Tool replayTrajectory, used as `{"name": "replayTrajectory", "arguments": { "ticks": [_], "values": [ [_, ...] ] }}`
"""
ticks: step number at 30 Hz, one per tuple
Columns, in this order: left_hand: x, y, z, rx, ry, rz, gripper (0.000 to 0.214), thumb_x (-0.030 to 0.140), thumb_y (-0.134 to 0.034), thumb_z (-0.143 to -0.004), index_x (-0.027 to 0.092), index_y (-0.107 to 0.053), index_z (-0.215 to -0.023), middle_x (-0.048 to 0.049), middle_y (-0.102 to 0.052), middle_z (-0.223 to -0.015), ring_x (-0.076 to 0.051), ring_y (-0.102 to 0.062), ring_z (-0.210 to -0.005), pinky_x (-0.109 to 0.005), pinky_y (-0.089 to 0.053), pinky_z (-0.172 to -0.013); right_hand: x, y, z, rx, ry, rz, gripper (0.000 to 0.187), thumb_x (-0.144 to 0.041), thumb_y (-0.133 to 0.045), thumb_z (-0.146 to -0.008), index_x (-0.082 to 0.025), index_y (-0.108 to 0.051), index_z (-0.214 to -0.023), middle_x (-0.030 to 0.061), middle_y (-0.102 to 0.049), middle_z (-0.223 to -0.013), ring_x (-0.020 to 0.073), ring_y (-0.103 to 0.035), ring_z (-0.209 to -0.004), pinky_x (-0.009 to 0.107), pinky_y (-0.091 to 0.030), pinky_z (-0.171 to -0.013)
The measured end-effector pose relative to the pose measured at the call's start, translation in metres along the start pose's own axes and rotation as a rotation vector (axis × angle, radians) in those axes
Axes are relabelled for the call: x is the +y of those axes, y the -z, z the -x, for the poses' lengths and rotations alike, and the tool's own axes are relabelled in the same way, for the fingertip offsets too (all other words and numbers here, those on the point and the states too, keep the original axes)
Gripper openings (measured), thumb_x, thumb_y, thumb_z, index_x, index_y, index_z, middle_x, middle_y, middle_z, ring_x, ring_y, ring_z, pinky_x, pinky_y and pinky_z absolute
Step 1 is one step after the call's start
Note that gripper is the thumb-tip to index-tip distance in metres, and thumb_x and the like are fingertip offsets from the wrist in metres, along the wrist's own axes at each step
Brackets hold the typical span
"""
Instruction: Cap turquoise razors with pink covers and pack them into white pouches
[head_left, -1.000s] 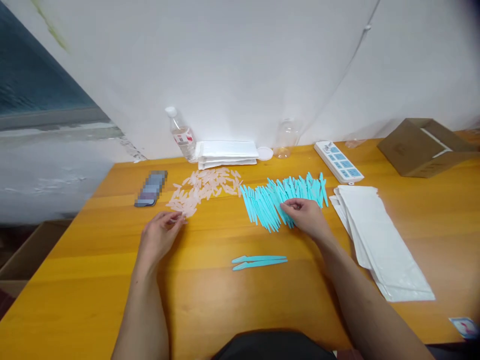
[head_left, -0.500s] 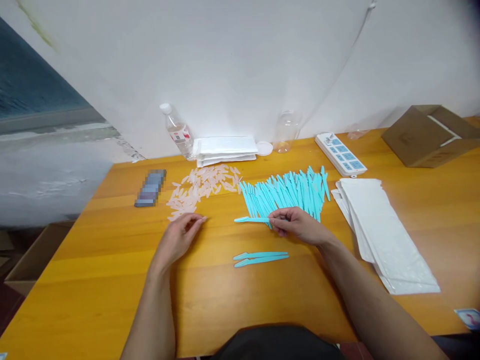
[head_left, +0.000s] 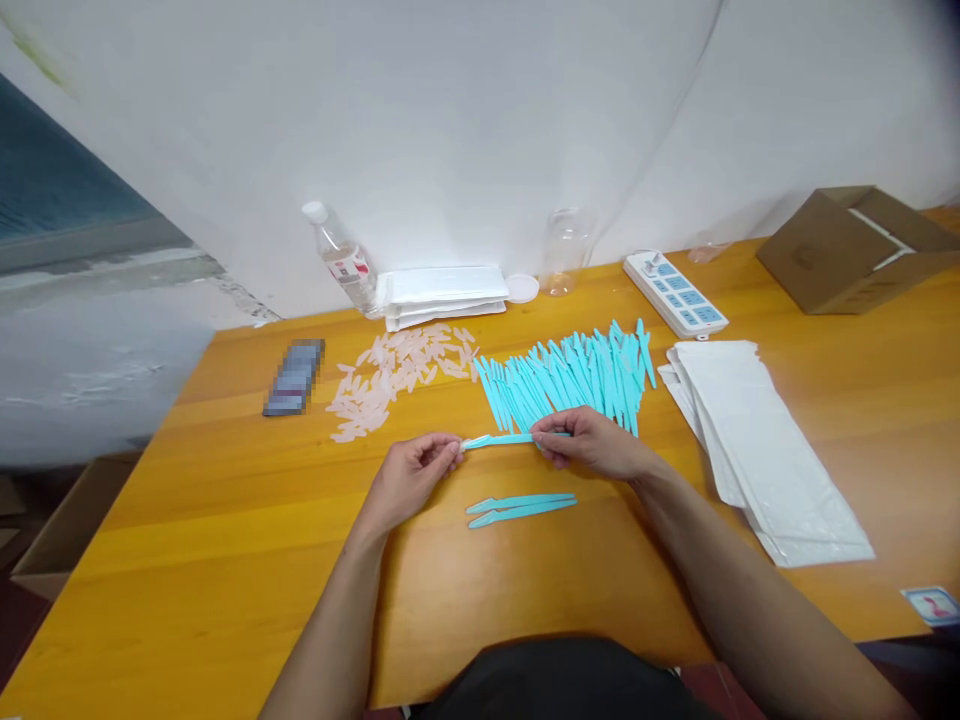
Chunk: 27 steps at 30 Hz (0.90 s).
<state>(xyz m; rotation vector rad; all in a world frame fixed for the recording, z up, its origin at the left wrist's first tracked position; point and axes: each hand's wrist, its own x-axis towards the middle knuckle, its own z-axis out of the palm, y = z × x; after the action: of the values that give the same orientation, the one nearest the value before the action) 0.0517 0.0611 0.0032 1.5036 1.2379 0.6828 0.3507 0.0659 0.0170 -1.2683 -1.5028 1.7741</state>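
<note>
My right hand pinches the handle of a turquoise eyebrow razor, held level with its blade end toward the left. At that end my left hand is closed, thumb and finger together on a small clear blade cap, which meets the razor's tip; how far it sits over the blade I cannot tell. Two more turquoise razors lie side by side on the table just below. Beyond my right hand spreads a pile of turquoise razors. A heap of clear caps lies beyond my left hand.
On the wooden table lie a phone at left and white plastic pouches at right. Along the wall are a bottle, a white packet stack, a clear jar, a power strip and a cardboard box.
My left hand has moved right from beside the cap heap, bringing the cap to the razor's blade end. My right hand still holds the razor in nearly the same place.
</note>
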Motion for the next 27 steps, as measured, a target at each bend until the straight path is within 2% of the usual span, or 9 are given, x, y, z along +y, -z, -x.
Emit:
{"name": "replayTrajectory", "arguments": {
  "ticks": [8, 14, 19, 21, 23, 27],
  "values": [
    [0.006, -0.002, 0.001, -0.004, 0.0, -0.043, 0.037, 0.049, -0.062, -0.092, 0.014, -0.073, -0.1, -0.0058, -0.072, -0.085, -0.014, -0.062, -0.074, -0.024, -0.049, -0.07, 0.0, -0.001, 0.0, 0.002, -0.002, 0.002, 0.038, -0.056, -0.067, -0.082, -0.018, -0.066, -0.075, -0.0011, -0.061, -0.068, 0.0117, -0.053, -0.061, 0.027, -0.044, -0.065],
    [0.0, 0.002, 0.003, 0.004, 0.031, 0.033, 0.038, 0.049, -0.064, -0.091, 0.014, -0.073, -0.101, -0.007, -0.073, -0.086, -0.014, -0.064, -0.072, -0.024, -0.052, -0.069, 0.001, -0.001, 0.0, 0.009, 0.004, -0.006, 0.039, -0.057, -0.066, -0.082, -0.018, -0.066, -0.077, -0.0005, -0.062, -0.07, 0.0121, -0.054, -0.063, 0.027, -0.045, -0.067],
    [0.0, -0.017, 0.0, 0.02, -0.001, 0.081, 0.036, 0.047, -0.063, -0.092, 0.014, -0.072, -0.103, -0.0071, -0.076, -0.086, -0.015, -0.068, -0.073, -0.025, -0.054, -0.072, -0.004, -0.006, 0.0, -0.005, 0.015, 0.003, 0.038, -0.054, -0.065, -0.083, -0.017, -0.065, -0.074, -0.0005, -0.061, -0.068, 0.0117, -0.053, -0.062, 0.026, -0.044, -0.065],
    [0.002, -0.024, 0.0, 0.015, -0.003, 0.084, 0.038, 0.047, -0.062, -0.092, 0.014, -0.072, -0.106, -0.0074, -0.076, -0.085, -0.016, -0.07, -0.074, -0.027, -0.055, -0.071, -0.004, -0.007, 0.001, 0.0, 0.001, 0.08, 0.038, -0.053, -0.062, -0.084, -0.017, -0.068, -0.075, -0.0003, -0.062, -0.067, 0.0125, -0.054, -0.061, 0.026, -0.043, -0.063],
    [0.007, -0.028, 0.002, -0.052, -0.03, 0.0, 0.036, 0.045, -0.06, -0.094, 0.015, -0.073, -0.108, -0.0074, -0.077, -0.089, -0.018, -0.071, -0.077, -0.027, -0.055, -0.072, -0.004, -0.008, 0.003, 0.02, 0.025, 0.248, 0.036, -0.05, -0.061, -0.085, -0.017, -0.073, -0.079, 0.0002, -0.065, -0.068, 0.0136, -0.055, -0.063, 0.026, -0.04, -0.061],
    [0.015, -0.022, 0.008, -0.209, -0.228, -0.344, 0.024, 0.034, -0.057, -0.097, 0.023, -0.077, -0.104, -0.0045, -0.077, -0.096, -0.018, -0.07, -0.086, -0.029, -0.051, -0.08, -0.006, -0.015, 0.009, 0.018, 0.137, 0.577, 0.028, -0.037, -0.062, -0.083, -0.018, -0.075, -0.067, 0.001, -0.068, -0.065, 0.0133, -0.053, -0.063, 0.025, -0.033, -0.059]
  ]
}}
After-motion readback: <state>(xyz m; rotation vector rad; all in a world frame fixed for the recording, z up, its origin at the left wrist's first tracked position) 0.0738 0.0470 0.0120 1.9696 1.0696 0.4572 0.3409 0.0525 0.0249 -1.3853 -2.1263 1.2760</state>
